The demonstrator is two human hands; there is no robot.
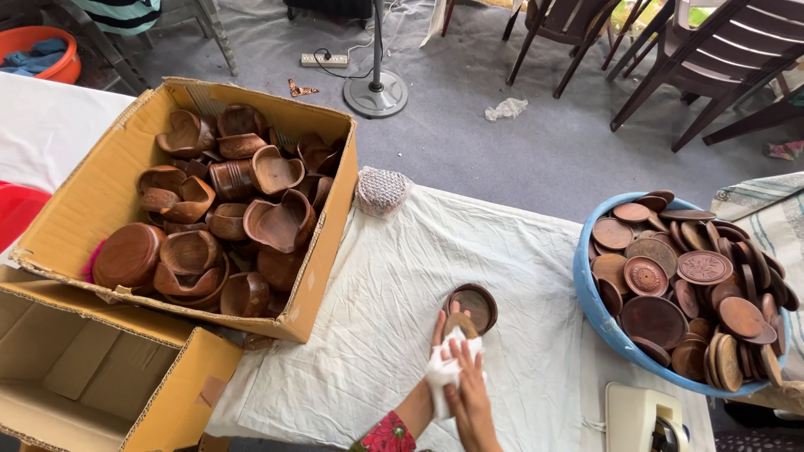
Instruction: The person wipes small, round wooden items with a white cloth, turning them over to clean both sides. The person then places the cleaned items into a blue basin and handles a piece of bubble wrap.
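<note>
A small round wooden lid (pixel 471 306), dark brown with a raised rim, lay on the white cloth (pixel 394 285) near the middle of the table, just beyond the person's hands. The left hand (pixel 441 328) steadied a lighter wooden piece (pixel 461 323) at its edge, fingers curled around it. The right hand (pixel 469 393) pressed a crumpled white rag (pixel 445 368) against it, gripping the rag in a closed fist. To wipe such turned wood well, it seemed best to rub with the grain rings and keep the piece braced against the cloth.

To the left stood an open cardboard box (pixel 92 201) heaped with carved wooden bowls (pixel 276 222), smooth and reddish. To the right, a blue plastic tub (pixel 599 314) held flat round lids (pixel 703 268), some grooved. A netted scrubber (pixel 381 191) lay at the far cloth edge.
</note>
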